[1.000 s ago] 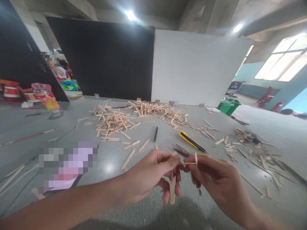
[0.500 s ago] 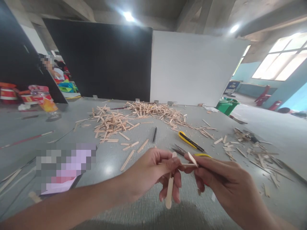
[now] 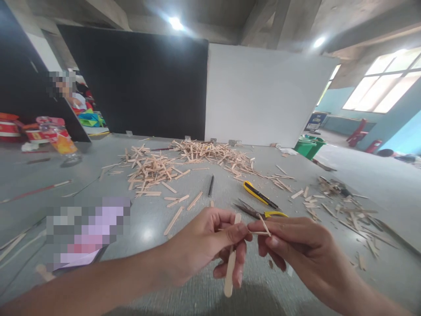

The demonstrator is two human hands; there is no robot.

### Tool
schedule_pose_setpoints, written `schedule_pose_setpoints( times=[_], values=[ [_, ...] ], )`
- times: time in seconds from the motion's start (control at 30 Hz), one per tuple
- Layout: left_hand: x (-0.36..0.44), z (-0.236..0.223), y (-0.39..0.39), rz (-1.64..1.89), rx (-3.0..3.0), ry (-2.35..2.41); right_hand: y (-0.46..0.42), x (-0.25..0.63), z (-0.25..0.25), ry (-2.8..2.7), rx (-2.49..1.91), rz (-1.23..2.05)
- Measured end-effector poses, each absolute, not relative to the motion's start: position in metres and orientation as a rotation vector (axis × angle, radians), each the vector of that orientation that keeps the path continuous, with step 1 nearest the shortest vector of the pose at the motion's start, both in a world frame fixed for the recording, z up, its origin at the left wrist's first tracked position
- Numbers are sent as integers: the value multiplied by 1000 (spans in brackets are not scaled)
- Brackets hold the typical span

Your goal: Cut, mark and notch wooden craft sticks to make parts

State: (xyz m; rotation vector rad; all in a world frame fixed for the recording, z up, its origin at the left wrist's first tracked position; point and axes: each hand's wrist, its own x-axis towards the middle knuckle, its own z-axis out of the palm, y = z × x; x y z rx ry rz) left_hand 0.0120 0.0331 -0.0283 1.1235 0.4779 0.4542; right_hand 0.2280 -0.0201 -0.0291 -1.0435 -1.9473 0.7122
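Low over the grey table, my left hand (image 3: pixel 217 239) is closed on a long wooden craft stick (image 3: pixel 230 272) that slants down between thumb and fingers. A crossing stick runs from that grip toward my right hand (image 3: pixel 296 239). My right fingertips pinch a short, thin stick piece (image 3: pixel 264 224) at the end of the crossing one; whether the two are joined I cannot tell. Just behind the right hand lie scissors (image 3: pixel 259 212) with yellow handles. Beyond them rests a yellow and black utility knife (image 3: pixel 259 194). A dark pen or pencil (image 3: pixel 211 185) lies farther left.
Heaps of craft sticks (image 3: pixel 153 169) cover the table's (image 3: pixel 144 232) far middle, with cut scraps (image 3: pixel 362 219) at right. A pixelated flat item (image 3: pixel 88 232) lies left, near a plastic bottle (image 3: pixel 66 147). Black (image 3: pixel 138 83) and white (image 3: pixel 256 92) panels stand behind; a person is at far left.
My right fingers have shifted slightly left, closer to my left hand, and the short stick piece has turned so its narrow side shows. The long stick sits slightly lower.
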Motion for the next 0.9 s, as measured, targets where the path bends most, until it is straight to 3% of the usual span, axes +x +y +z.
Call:
schedule_pose_setpoints(
  times=[0.63,0.9],
  values=[
    [15,-26,31,521,1105,477,-24,224,-31,-1659,-1066,221],
    [17,-25,26,508,1055,474,-21,219,-33,-1645,-914,312]
  ],
)
